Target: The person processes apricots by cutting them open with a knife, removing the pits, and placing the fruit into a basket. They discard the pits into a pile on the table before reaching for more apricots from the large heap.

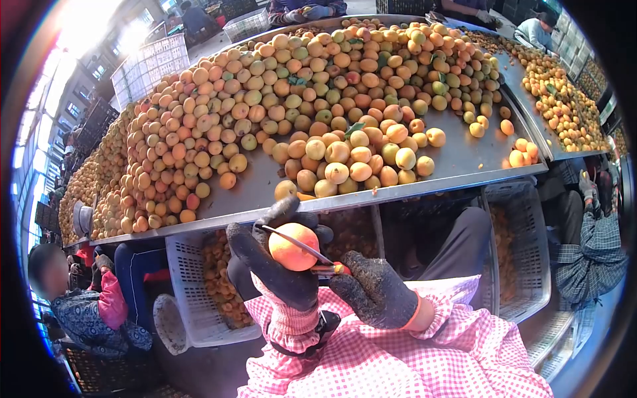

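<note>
Gloved in dark fabric, my left hand (pixel 282 265) wraps round an orange-yellow apricot (pixel 288 249) just in front of the table's near edge. My right hand (pixel 378 292), in a dirty dark glove, grips a small knife (pixel 300 244) by its red and yellow handle. The blade lies across the face of the apricot, its tip toward my left fingers. Right beyond my hands, a large heap of apricots (pixel 338 152) covers much of the metal table (pixel 458 174).
White plastic crates stand under the table edge, a left crate (pixel 192 312) and a right crate (pixel 531 245), with fruit pieces inside. A person (pixel 93 318) sits at left; a plaid sleeve (pixel 590 259) shows at right. Another apricot-covered table (pixel 564 99) stands at far right.
</note>
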Demonstrator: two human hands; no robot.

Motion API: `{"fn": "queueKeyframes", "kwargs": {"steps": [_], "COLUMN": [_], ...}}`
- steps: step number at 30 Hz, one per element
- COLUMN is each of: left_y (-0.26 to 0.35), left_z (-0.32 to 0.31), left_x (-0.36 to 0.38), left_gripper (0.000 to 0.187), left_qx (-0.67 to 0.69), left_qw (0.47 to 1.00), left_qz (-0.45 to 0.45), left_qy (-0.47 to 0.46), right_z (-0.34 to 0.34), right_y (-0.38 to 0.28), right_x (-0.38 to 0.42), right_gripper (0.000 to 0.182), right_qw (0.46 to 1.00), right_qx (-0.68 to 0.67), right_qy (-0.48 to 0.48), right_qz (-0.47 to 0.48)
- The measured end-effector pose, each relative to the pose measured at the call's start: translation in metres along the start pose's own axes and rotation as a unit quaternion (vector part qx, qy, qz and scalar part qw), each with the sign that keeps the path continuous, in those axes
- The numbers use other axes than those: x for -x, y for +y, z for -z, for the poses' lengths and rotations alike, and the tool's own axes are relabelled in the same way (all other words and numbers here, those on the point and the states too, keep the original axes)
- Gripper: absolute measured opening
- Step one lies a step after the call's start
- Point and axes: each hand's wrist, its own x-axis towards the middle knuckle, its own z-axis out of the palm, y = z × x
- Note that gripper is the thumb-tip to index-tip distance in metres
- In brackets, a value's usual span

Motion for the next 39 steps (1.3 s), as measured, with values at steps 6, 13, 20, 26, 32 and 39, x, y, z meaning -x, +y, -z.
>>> {"fn": "queueKeyframes", "kwargs": {"steps": [6, 13, 20, 26, 32, 39], "left_y": [0.007, 0.027, 0.015, 0.020, 0.030, 0.028], "left_z": [0.003, 0.012, -0.004, 0.014, 0.032, 0.001], "left_x": [0.002, -0.009, 0.012, -0.013, -0.046, -0.003], "left_gripper": [0.071, 0.053, 0.058, 0.057, 0.035, 0.079], "left_qx": [-0.080, -0.169, 0.483, 0.187, 0.193, 0.356], "left_qw": [0.987, 0.966, 0.855, 0.969, 0.951, 0.921], "left_qz": [-0.134, -0.193, 0.153, 0.001, 0.113, 0.118], "left_qy": [0.039, -0.037, -0.113, -0.160, -0.211, -0.104], "right_z": [0.004, 0.038, 0.022, 0.026, 0.061, 0.026], "right_y": [-0.029, -0.009, 0.037, 0.004, -0.002, -0.009], "right_x": [0.002, -0.018, -0.002, -0.013, -0.041, -0.039], "right_gripper": [0.032, 0.032, 0.051, 0.044, 0.048, 0.032], "right_qw": [0.992, 0.981, 0.963, 0.957, 0.969, 0.993], "right_qx": [0.121, 0.121, 0.172, 0.123, 0.140, -0.073], "right_qy": [0.028, -0.136, -0.086, -0.002, -0.112, -0.093], "right_qz": [-0.036, 0.064, 0.187, 0.263, 0.168, 0.002]}}
